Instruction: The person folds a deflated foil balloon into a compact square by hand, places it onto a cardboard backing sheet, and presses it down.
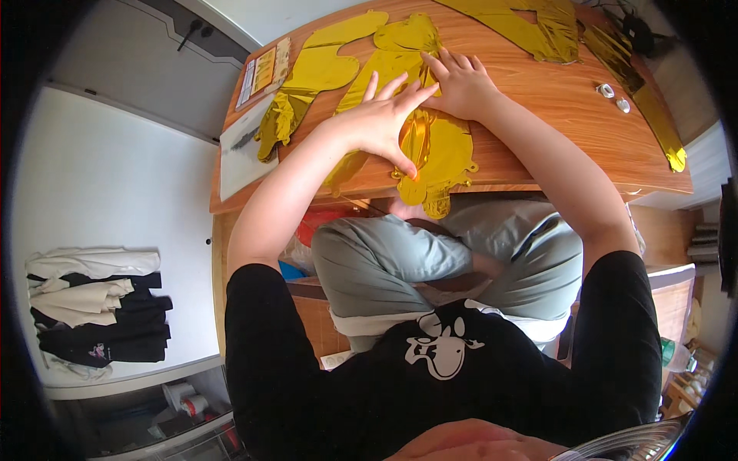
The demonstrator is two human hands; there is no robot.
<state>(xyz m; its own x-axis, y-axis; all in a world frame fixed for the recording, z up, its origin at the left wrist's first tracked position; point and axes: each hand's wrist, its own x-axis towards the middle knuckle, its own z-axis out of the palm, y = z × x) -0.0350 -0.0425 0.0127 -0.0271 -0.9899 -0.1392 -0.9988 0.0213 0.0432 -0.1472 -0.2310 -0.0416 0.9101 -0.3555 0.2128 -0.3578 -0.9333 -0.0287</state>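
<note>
Foil shape [452, 146], flat shiny gold, probably light, slippery, best edge-held, lies beneath the outspread left hand [381, 123] and outspread right hand [464, 91].

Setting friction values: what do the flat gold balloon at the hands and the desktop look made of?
Flat gold balloon: probably thin metallised plastic film, glossy; sharp creases and bright glints suggest it.
Desktop: orange-brown wood or wood-look laminate, satin; streaked grain and soft sheen show, but the view can't settle which.
</note>
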